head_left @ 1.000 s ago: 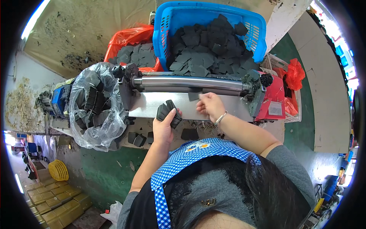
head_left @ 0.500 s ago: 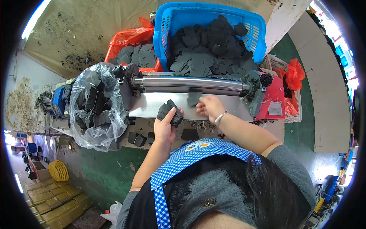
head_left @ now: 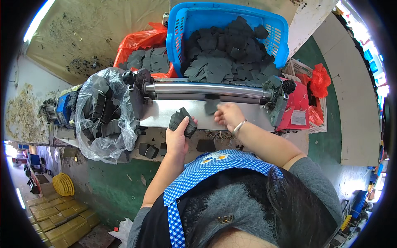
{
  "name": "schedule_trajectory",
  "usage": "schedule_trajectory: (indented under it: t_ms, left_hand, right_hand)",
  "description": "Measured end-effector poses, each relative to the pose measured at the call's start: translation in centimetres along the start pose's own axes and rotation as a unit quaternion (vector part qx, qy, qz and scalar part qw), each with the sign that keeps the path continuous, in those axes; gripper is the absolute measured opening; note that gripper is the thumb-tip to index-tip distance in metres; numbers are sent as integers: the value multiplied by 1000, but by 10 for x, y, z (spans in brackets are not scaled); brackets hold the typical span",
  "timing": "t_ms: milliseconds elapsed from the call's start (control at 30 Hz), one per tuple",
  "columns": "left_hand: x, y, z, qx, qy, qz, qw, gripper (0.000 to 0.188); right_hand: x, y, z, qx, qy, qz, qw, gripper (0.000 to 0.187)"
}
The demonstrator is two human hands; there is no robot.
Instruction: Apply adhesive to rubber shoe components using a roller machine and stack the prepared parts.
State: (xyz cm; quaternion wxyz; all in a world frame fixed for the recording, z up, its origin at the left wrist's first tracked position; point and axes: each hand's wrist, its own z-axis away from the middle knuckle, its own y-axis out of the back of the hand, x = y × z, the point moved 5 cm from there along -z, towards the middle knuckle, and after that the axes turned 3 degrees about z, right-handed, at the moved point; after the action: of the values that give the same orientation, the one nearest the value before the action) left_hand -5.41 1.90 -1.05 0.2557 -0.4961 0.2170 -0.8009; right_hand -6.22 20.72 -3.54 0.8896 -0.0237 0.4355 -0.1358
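A thick stack of black flat pieces point(head_left: 178, 122) is gripped in my left hand point(head_left: 177, 138), thumb on the near side, above the front edge of the metal plate point(head_left: 165, 108). My right hand point(head_left: 230, 116) is closed, its fingertips at the right edge of a single black flat piece point(head_left: 211, 106). That piece lies over the plate, its far edge reaching the gap below the shiny steel roller point(head_left: 206, 88) of the machine. Its outline is slightly blurred.
Behind the roller stands a blue basket point(head_left: 227, 7) heaped with black pieces, beside a red bag point(head_left: 138, 39) of similar ones. A clear plastic bag point(head_left: 105, 153) with black stacks hangs at the left. Loose black pieces point(head_left: 206, 145) lie below the plate. A red machine housing point(head_left: 294, 109) sits right.
My left hand with the stack has shifted slightly left. My right hand and the single piece have moved only a little, slightly to the right.
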Motion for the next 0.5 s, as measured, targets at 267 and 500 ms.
schedule_trajectory:
  t_ms: [267,500]
  left_hand:
    - [-8,5,-3,4,-53,-69,996,21]
    - [-1,-3,0,-41,1,-16,999,25]
  right_hand:
    - [-1,-37,28,-111,139,191,965,18]
    - [-5,-14,15,27,27,36,999,25]
